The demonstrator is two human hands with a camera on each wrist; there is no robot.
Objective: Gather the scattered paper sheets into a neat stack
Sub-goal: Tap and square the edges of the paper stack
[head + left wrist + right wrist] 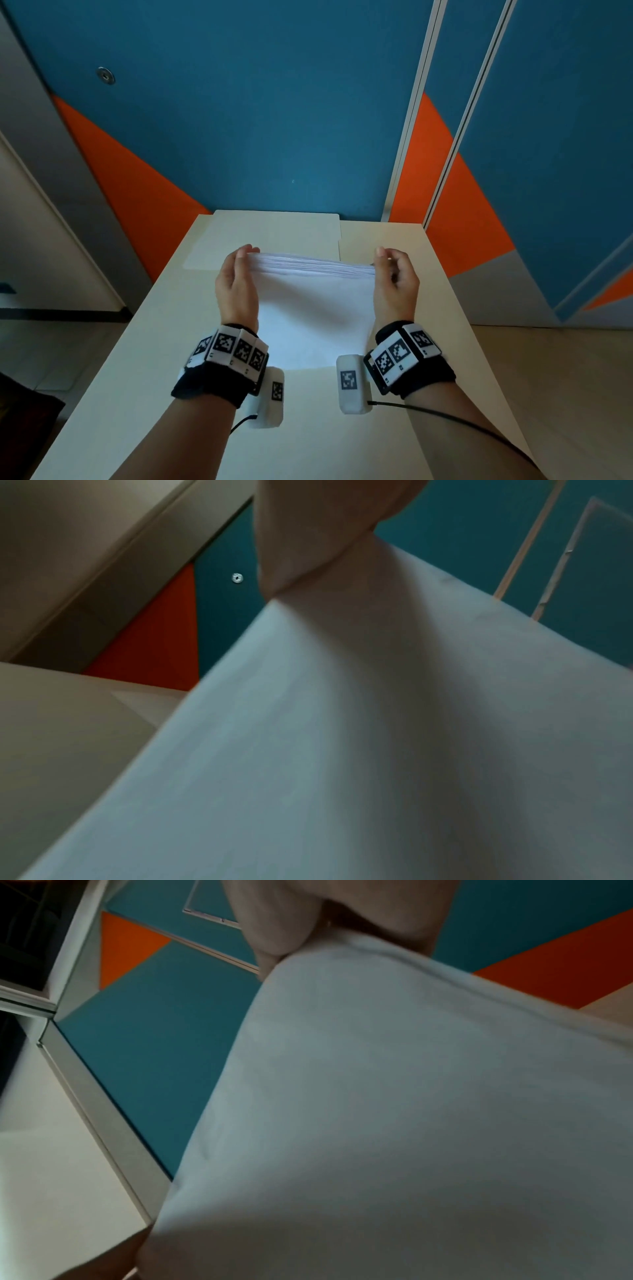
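You've got the paper stack [313, 301] up on edge over the middle of the bench [442, 308], one hand on each short side. Its lower edge looks to sit on or just above the bench, though your wrists hide the contact. Your left hand [236, 287] cups the left side, fingers [247, 250] curled over the top corner, thumb out of sight behind the sheets. Your right hand [395, 284] takes the right side, fingers [383, 255] bent round the top corner and pinching it. Both wrist views are filled with a blurred white sheet, with a thumb or finger pressed against its upper edge, so the hold on each side is real.

The top edge shows many thin layers, close to flush but bowing a little between your hands. That tells you how it handles: light, floppy across the span, and slick sheet on sheet, so a loose grip could let the middle sag or the pages fan out. Keep your hold at the two sides near the top, firm but not crushing. My read is that tapping the lower edge on the bench would square it. A pale folder [274, 226] lies flat at the far edge of the bench, behind the stack. No loose sheets show elsewhere on the bench, so gathering looks nearly done.
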